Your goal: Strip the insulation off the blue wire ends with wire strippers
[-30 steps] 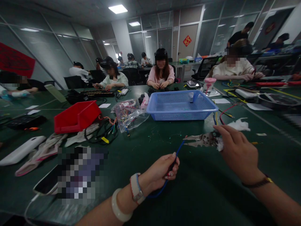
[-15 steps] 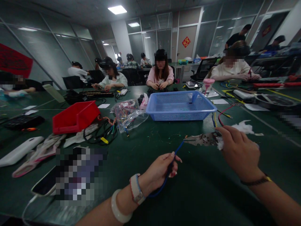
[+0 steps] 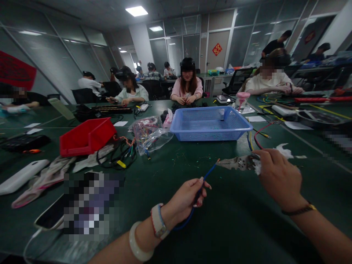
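Note:
A blue cable (image 3: 209,171) runs up from my left hand (image 3: 189,196), which pinches it between thumb and fingers. Its upper end shows a short coppery tip. The lower part curves down under my left wrist. My right hand (image 3: 279,176) is closed round the handles of a metal wire-stripping plier (image 3: 239,162), with white wrapping on the grip. The plier's nose lies right at the coppery tip of the cable; whether the jaws touch it I cannot tell. Small green and copper scraps (image 3: 203,158) lie on the dark green table (image 3: 154,183) beyond my left hand.
A blue basket (image 3: 211,135) stands ahead, with a clear bag of wires (image 3: 150,135) and a red bin (image 3: 88,137) to its left. Gloves (image 3: 44,179), a white case (image 3: 23,176) and a phone (image 3: 52,212) lie at left. Several people sit across the table.
The plier's nose has shifted slightly to the right along with my right hand, and the coppery tip shows a little more clearly. My left hand still pinches the cable.

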A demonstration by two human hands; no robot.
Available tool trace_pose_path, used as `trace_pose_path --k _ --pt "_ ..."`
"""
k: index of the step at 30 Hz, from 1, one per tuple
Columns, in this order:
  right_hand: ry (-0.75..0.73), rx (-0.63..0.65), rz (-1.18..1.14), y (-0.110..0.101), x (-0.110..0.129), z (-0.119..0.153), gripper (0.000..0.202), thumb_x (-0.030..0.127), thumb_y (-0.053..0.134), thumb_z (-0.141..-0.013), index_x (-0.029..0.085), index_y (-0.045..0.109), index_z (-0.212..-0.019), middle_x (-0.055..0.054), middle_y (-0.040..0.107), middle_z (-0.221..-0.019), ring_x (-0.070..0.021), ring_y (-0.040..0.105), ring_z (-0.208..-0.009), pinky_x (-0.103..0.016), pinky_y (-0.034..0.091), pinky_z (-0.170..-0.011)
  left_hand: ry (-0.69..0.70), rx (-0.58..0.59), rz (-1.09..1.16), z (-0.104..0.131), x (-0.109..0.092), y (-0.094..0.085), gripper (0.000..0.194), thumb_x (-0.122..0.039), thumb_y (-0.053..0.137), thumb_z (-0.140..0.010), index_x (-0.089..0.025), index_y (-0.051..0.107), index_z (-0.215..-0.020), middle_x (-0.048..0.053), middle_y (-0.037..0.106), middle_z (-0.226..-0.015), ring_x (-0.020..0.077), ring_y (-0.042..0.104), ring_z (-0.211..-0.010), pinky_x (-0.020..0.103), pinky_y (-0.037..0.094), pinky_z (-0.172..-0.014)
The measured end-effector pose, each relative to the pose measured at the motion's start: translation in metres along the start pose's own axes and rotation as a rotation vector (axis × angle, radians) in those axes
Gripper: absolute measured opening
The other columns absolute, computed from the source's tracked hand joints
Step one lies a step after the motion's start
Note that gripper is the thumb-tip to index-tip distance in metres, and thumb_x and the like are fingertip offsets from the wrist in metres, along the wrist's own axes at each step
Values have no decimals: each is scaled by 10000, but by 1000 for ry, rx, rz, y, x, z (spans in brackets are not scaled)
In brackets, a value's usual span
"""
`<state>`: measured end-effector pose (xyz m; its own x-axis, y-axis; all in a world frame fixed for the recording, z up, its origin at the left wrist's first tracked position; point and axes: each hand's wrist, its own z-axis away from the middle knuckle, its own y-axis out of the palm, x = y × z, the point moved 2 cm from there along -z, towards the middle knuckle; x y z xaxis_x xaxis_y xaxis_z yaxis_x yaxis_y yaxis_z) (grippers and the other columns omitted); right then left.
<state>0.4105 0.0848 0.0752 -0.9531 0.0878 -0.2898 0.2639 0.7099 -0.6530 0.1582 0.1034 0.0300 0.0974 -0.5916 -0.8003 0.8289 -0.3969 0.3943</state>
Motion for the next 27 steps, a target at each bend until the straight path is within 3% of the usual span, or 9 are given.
trace_pose_path --k 3,15,22,27 --pt "30 -7 -7 1 -3 0 205 175 406 -920 149 601 -976 -104 624 -922 -170 527 -691 -266 300 -484 58 56 5 -3 2 -4 309 -430 507 -914 -130 577 -892 -45 486 -640 22 314 -426 206 171 -437" --pt "79 34 4 12 -9 2 160 190 439 -896 166 580 -969 -75 613 -910 -184 552 -716 -262 334 -488 113 127 -88 -8 5 -8 368 -508 523 -874 -143 550 -845 -67 481 -554 21 310 -379 202 181 -412" --pt "250 200 -122 9 -12 -1 290 224 524 -841 166 516 -1126 -102 580 -1130 -240 587 -924 -283 435 -557 95 126 -94 -8 7 -8 375 -515 519 -872 -142 547 -837 -59 503 -559 24 343 -380 194 194 -405" --pt "241 306 -206 11 -6 1 341 221 479 -853 175 476 -1191 -126 547 -1207 -265 593 -983 -310 491 -579 119 94 -66 -8 5 -8 379 -524 531 -862 -146 537 -831 -62 506 -558 19 343 -370 188 195 -389"
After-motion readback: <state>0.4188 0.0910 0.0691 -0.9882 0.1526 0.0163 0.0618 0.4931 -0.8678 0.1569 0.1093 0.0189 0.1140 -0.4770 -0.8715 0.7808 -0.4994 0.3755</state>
